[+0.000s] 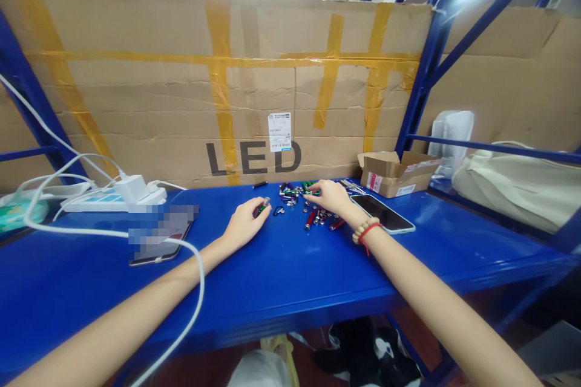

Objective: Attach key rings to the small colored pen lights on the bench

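My left hand (pixel 245 222) is closed round a small green metal tube (pixel 260 210) with a silvery end, just above the blue tabletop. Over a pile of small parts, my right hand (pixel 332 196) has its fingers bent and drawn together; what lies between the fingertips is too small to make out. Green tubes (pixel 307 184) lie right by those fingertips. Nearer to me are a red tube (pixel 310 220) and several small silvery pieces (pixel 320 216). A dark carabiner clip (pixel 278 210) rests between my hands, and a black tube (pixel 260 184) lies apart behind my left hand.
A phone (pixel 385 213) lies beside my right wrist, with an open cardboard box (pixel 397 173) behind it. On the left are another phone-like device (pixel 181 227), a power strip (pixel 113 198) and a white cable (pixel 202 278) crossing above my left forearm. Taped cardboard (pixel 181 109) walls the back.
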A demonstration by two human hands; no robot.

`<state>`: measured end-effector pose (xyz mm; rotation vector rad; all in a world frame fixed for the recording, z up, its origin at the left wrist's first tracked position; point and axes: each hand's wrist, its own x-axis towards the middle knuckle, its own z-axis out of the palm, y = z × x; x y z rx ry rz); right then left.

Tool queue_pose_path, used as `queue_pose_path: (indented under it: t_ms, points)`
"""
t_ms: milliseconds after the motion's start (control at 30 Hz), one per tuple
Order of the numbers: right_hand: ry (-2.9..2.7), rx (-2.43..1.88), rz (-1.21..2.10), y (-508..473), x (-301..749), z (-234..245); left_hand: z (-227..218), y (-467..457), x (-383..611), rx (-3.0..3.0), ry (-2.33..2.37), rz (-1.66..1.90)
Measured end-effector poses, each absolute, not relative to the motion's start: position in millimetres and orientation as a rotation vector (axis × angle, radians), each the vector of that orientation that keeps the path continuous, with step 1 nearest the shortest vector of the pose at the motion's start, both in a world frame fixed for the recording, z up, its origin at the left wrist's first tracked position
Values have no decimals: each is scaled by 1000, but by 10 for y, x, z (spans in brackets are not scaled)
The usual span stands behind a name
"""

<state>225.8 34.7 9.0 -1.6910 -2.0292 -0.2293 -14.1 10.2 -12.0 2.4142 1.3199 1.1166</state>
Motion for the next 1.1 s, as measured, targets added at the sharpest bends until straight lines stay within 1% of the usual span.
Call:
queue_pose_path:
  t_ms: [133,267,433,567,700,933,1100]
  points:
    - [-2153,-1785,-82,330,2225,57,-147,130,-146,2466,1306,1102]
    - [-2123,-1802,-45,338,2254,54,-172,149,-151,2481,1273,1121]
    - [-2104,-1686,-178,376,2247,-1,-172,144,-145,2490,1257,1127]
    - [-2159,-1702,-286,393,2180,-36,-169,143,-145,2494,1258,1111]
    - [-2167,-1712,-312,380,2133,-10,-182,158,-148,2515,1266,1103]
    - [-2067,-1669,-237,312,2113,79,-166,145,-147,2518,1248,1012]
    - [-1991,-1395,61,226,1941,106,-122,109,-144,2458,1149,930]
